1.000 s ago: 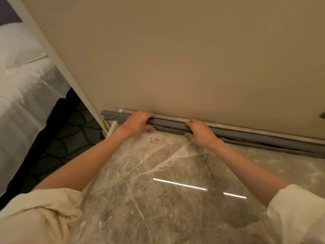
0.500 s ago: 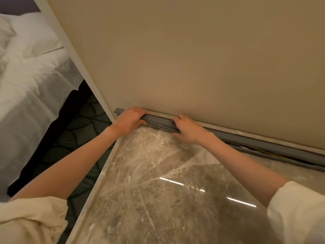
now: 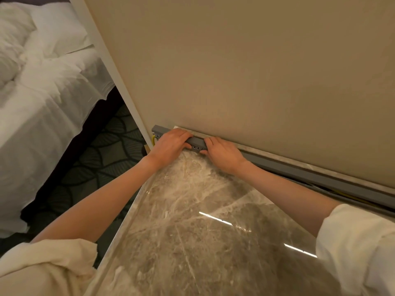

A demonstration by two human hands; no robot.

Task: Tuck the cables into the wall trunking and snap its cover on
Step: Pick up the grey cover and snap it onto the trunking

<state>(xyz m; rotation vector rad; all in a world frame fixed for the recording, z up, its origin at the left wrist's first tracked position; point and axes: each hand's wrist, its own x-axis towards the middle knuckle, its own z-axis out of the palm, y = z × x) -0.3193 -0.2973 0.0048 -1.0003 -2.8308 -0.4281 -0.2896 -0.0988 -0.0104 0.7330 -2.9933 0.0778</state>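
**Cover pressed home at the trunking's left end**

Nearest the wearer, cream sleeves point(image 3: 361, 251) are seen over a polished marble surface point(image 3: 192, 221), across which both forearms are stretched. At the far edge of that surface, the left hand point(image 3: 171, 146) and the right hand point(image 3: 223, 153) are laid side by side on the grey cover point(image 3: 197, 143), fingers curled over its top and thumbs below, so that it is pinched down against the trunking point(image 3: 320, 178). Judged from this grip, the cover is being snapped on section by section, pressure being kept close together where the clips meet.

Just left of the left hand, a yellow cable point(image 3: 153, 139) is seen leaving the trunking's end. Well right of the right hand, a gap is left under the cover, where yellow cable shows; that stretch appears unseated.

Beyond the hands a beige wall point(image 3: 256, 71) rises. Far to the left, a bed point(image 3: 42, 92) in white linen and patterned carpet point(image 3: 102, 159) are visible.
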